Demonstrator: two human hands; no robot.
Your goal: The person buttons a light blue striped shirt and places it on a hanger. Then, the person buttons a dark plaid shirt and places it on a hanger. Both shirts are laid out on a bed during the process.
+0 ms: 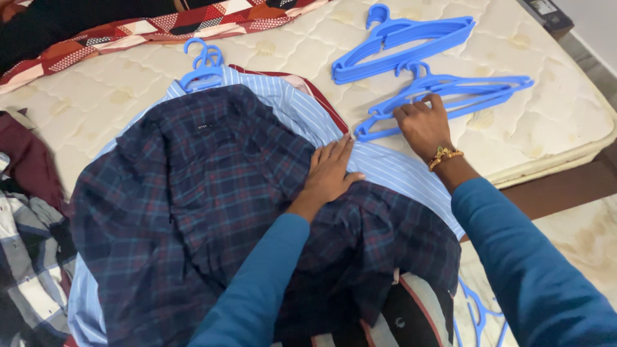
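Landmark: the dark navy plaid cotton shirt [193,205], spread flat over a pile of garments on the cream quilted mattress [553,122]. At the shirt's left edge lies a white-and-grey checked garment [26,257]. Directly beneath the shirt lies a light blue striped shirt [385,170], whose collar end, above the plaid shirt's top edge, carries a blue plastic hanger hook [204,61]. The left hand [329,170] rests palm-down on the plaid shirt's right edge, fingers extended and close together, pressing the cloth flat; it grips nothing. To the right of the plaid shirt, on the bare mattress, lie two stacks of blue plastic hangers. The right hand [423,125], with a gold bracelet [445,155] at the wrist, rests on the nearer hanger stack [450,96]; its fingers are curled onto a hanger bar, touching it, though a full grasp cannot be confirmed. The farther hanger stack [402,45] lies untouched beyond it.
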